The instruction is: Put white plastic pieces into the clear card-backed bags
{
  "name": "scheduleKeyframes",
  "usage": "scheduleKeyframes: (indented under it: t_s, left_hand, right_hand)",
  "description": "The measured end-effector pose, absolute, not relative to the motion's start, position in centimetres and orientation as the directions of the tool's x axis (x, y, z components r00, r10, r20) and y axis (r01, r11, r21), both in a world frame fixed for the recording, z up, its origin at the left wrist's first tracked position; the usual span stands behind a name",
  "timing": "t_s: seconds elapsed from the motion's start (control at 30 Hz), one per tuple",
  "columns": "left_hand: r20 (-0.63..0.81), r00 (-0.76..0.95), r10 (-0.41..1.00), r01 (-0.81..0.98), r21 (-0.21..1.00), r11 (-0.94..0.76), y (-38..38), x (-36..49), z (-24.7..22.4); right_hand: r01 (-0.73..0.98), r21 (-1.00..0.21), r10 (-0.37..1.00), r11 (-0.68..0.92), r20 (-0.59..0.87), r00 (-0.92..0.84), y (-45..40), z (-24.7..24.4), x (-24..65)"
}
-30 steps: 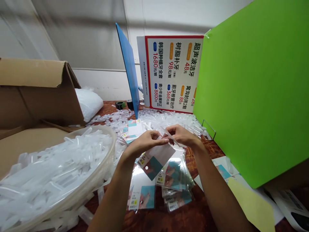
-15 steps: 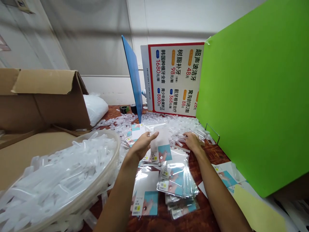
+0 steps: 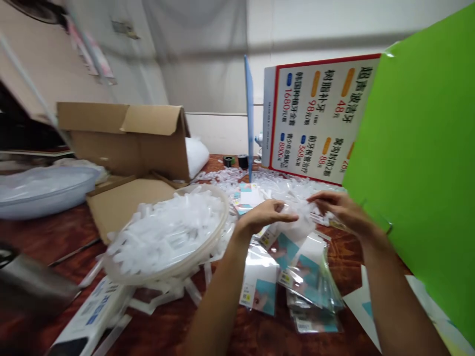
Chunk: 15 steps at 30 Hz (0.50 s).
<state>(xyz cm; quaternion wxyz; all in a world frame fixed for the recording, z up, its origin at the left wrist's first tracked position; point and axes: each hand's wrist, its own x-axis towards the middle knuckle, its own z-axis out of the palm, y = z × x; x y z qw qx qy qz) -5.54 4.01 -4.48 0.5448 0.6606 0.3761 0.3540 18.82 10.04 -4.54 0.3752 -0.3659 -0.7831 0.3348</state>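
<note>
My left hand (image 3: 269, 216) is closed on a clear plastic bag (image 3: 295, 228) with a printed card inside, thumb lying across its front. At the bag's upper right edge, the fingertips of my right hand (image 3: 339, 210) are pinched together on the film. Several small translucent plastic tubes show just under the right fingers; blur hides whether that hand holds any. Below the hands lies a stack of bagged cards (image 3: 311, 277), with another bagged card (image 3: 260, 282) to its left. Behind them spreads a heap of translucent tubes (image 3: 285, 185).
A round basket (image 3: 224, 217) heaped with translucent plastic pieces stands left, before an open cardboard box (image 3: 156, 153). A green panel (image 3: 419, 163) rises on the right, a printed price board (image 3: 315, 118) behind. A blue basin (image 3: 48, 195) and a metal cup (image 3: 33, 287) stand far left.
My view has swung left. My right hand has come from the tube heap to the bag's edge. My left hand still holds the bag, now tilted and lower over the stack.
</note>
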Motion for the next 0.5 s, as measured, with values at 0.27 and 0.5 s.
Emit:
scheduleKeyframes:
  t_s: [0.27, 0.5]
  left_hand:
    - [-0.017, 0.411, 0.911, 0.236, 0.968, -0.089, 3.8, -6.1, -4.2]
    - [-0.011, 0.539, 0.842, 0.184, 0.977, -0.104, 4.1, -5.9, -4.3]
  right_hand:
    - [0.432, -0.8, 0.903, 0.416, 0.307, -0.301, 10.4, -4.4, 19.2]
    - [0.334, -0.931, 0.983, 0.148, 0.102, -0.152, 8.5, -4.5, 16.0]
